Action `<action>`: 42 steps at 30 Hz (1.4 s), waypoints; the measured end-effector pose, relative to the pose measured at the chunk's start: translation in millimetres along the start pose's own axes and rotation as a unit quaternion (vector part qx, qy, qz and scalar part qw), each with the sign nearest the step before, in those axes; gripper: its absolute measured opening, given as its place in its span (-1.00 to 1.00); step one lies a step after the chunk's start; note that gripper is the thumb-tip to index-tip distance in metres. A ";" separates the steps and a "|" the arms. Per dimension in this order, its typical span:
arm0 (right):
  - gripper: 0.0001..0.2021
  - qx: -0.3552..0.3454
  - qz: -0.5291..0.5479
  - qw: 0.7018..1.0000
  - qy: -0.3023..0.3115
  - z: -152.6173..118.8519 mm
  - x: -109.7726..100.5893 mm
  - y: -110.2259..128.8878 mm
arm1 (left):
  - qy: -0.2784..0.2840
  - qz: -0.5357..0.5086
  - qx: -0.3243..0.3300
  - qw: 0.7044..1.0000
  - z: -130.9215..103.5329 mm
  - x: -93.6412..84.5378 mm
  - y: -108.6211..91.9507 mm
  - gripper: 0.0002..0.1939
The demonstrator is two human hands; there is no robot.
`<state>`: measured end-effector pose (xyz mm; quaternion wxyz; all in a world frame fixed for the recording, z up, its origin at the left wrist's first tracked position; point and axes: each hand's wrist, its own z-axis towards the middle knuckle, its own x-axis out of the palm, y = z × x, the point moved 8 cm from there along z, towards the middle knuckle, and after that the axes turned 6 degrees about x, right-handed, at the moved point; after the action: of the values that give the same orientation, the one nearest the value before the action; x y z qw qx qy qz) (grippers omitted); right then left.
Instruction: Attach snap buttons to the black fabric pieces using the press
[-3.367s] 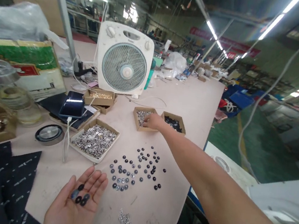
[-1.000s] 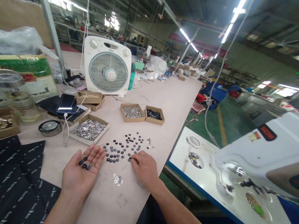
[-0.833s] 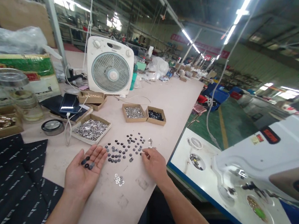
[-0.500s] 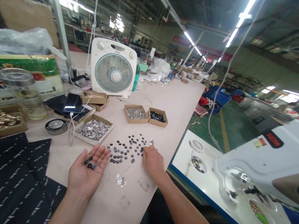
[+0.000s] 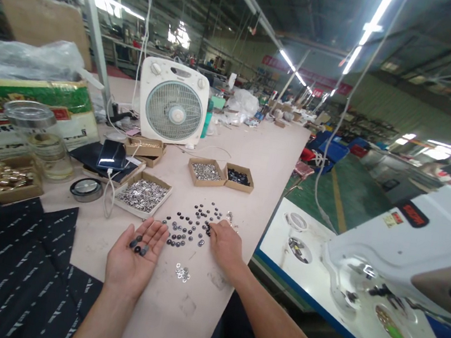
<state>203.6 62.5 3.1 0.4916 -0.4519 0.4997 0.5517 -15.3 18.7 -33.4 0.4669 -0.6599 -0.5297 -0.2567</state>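
Palm up over the table's near part, my left hand (image 5: 133, 260) cups several dark round buttons (image 5: 138, 246). My right hand (image 5: 225, 248) is palm down at the right side of the dark buttons (image 5: 185, 229) spread on the table. Its fingertips are pinched together at a dark button (image 5: 208, 229); whether more are between them is hidden. Nearer the table's front lies a small pile of silver ring-like pieces (image 5: 182, 272). A few more shiny pieces (image 5: 230, 215) lie just beyond my right hand.
Beyond the buttons stand an open box of silver pieces (image 5: 207, 172), a box of black pieces (image 5: 238, 177) and a white fan (image 5: 172, 102). Another silver-filled box (image 5: 142, 195), a phone (image 5: 112, 155) and dark cloth (image 5: 3, 266) are left. A white machine (image 5: 414, 237) stands right.
My right hand has moved slightly left and toward me among the dark buttons, uncovering more of the shiny pieces behind it. My left hand still cups its buttons.
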 end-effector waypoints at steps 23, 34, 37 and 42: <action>-0.78 0.056 0.098 0.992 -0.052 0.3 -19.9 -70.8 | -0.010 0.028 0.005 1.000 -2.6 -0.6 2.0 -0.73; -0.83 0.051 0.089 0.995 -0.001 15.2 -10.8 -51.0 | -0.004 0.026 0.008 1.000 -1.1 -0.6 1.4 -0.71; -0.84 0.025 0.115 0.993 0.006 16.0 -7.4 -27.8 | -0.004 0.025 0.008 1.000 -0.5 -0.4 1.6 -0.72; -0.85 -0.007 0.149 0.989 0.007 18.1 -6.5 3.0 | -0.007 0.024 0.008 1.000 -2.1 1.3 0.9 -0.71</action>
<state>201.2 79.9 11.5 0.3975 -0.3796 0.5608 0.6192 -13.7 17.5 -31.7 0.4742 -0.6708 -0.5190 -0.2363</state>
